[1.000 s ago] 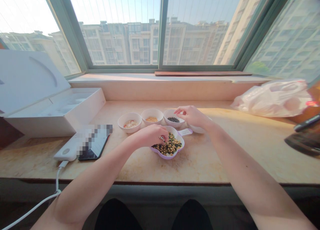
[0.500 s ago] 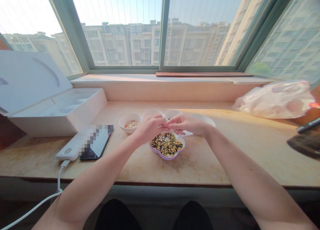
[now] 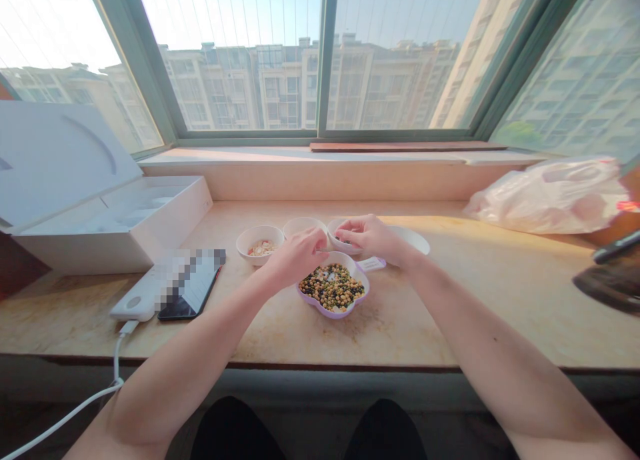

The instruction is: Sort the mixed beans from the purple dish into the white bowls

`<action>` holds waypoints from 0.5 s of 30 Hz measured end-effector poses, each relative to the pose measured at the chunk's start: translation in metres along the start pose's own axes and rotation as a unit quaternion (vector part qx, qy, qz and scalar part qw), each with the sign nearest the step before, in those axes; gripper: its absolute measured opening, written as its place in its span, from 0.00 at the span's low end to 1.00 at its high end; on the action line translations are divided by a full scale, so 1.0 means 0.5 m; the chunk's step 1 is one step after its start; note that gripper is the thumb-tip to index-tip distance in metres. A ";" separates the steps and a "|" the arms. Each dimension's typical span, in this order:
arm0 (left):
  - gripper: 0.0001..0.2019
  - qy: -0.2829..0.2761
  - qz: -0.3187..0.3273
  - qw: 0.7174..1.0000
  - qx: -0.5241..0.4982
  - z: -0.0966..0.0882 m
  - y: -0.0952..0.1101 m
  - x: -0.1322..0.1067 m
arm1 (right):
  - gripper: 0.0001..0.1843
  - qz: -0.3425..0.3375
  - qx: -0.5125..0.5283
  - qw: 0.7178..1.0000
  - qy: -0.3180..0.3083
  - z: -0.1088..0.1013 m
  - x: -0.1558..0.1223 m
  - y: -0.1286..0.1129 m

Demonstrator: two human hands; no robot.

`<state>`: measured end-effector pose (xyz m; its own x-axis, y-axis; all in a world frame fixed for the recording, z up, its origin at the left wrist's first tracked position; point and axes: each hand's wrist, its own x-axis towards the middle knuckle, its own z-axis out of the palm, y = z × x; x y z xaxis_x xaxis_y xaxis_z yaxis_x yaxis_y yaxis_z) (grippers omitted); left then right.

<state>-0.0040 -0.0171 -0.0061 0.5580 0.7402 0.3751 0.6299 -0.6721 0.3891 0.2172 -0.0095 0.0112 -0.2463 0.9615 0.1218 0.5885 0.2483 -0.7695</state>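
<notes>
A lilac-rimmed scoop-like bowl (image 3: 334,312) with a short handle (image 3: 373,265) stands on the counter, filled with mixed yellow and dark beans (image 3: 333,287). My left hand (image 3: 300,255) hovers over its far left edge, fingers curled in; what they hold, if anything, is hidden. Just beyond the scoop, my right hand (image 3: 370,239) is at a small white bowl (image 3: 341,247) with dark bits inside, thumb and fingertips pinched at its mouth. Whatever lies in that pinch is too small to name.
Behind my left hand are a white bowl of pale pieces (image 3: 261,249) and another white bowl (image 3: 304,225). A white dish (image 3: 413,239) lies behind my right wrist. Left stand an open white box (image 3: 170,217), a phone (image 3: 193,293) and a cabled power bank (image 3: 135,303); right, a plastic bag (image 3: 550,197).
My right hand has moved away from my left hand, back to the small bowl with dark bits, uncovering the scoop's handle. The left hand stays near the scoop's far left edge.
</notes>
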 end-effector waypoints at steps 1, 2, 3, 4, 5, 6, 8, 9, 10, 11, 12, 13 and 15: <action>0.02 -0.031 0.015 0.999 0.010 0.000 0.001 -0.001 | 0.16 -0.011 -0.054 0.998 0.039 -0.006 0.002 0.004; 0.01 -0.064 0.034 0.997 0.019 -0.001 0.001 -0.003 | 0.14 -0.023 -0.106 0.992 0.071 -0.011 0.005 0.009; 0.03 -0.097 0.055 0.993 0.028 -0.001 0.001 -0.004 | 0.13 -0.031 -0.150 0.984 0.094 -0.015 0.007 0.015; 0.05 -0.127 0.075 0.988 0.035 0.000 0.001 -0.006 | 0.13 -0.036 -0.181 0.977 0.109 -0.017 0.010 0.020; 0.07 -0.154 0.094 0.983 0.039 0.001 0.001 -0.007 | 0.13 -0.038 -0.201 0.972 0.117 -0.019 0.012 0.025; 0.10 -0.178 0.110 0.977 0.040 0.001 0.001 -0.008 | 0.13 -0.037 -0.213 0.969 0.120 -0.019 0.014 0.030; 0.12 -0.211 0.132 0.968 0.035 0.003 0.001 -0.009 | 0.14 -0.032 -0.225 0.967 0.114 -0.017 0.016 0.036; 0.11 -0.222 0.140 0.964 0.030 0.003 0.002 -0.009 | 0.14 -0.031 -0.229 0.967 0.106 -0.016 0.017 0.038; 0.09 -0.229 0.147 0.962 0.026 0.003 0.002 -0.009 | 0.14 -0.028 -0.233 0.967 0.096 -0.015 0.017 0.040; 0.08 -0.234 0.152 0.960 0.022 0.003 0.004 -0.009 | 0.15 -0.026 -0.237 0.967 0.086 -0.014 0.018 0.041; 0.07 -0.237 0.155 0.959 0.018 0.003 0.005 -0.008 | 0.16 -0.024 -0.242 0.967 0.077 -0.014 0.018 0.041; 0.07 -0.238 0.156 0.958 0.015 0.003 0.006 -0.007 | 0.16 -0.023 -0.247 0.966 0.071 -0.014 0.018 0.041; 0.07 -0.241 0.156 0.958 0.008 0.003 0.007 -0.006 | 0.16 -0.023 -0.254 0.965 0.067 -0.015 0.017 0.039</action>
<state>-0.0024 -0.0216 -0.0070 0.9027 0.4287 0.0374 0.3977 -0.8643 0.3078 0.2322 0.0041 0.0019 -0.1989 0.9464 0.2543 0.8896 0.2832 -0.3583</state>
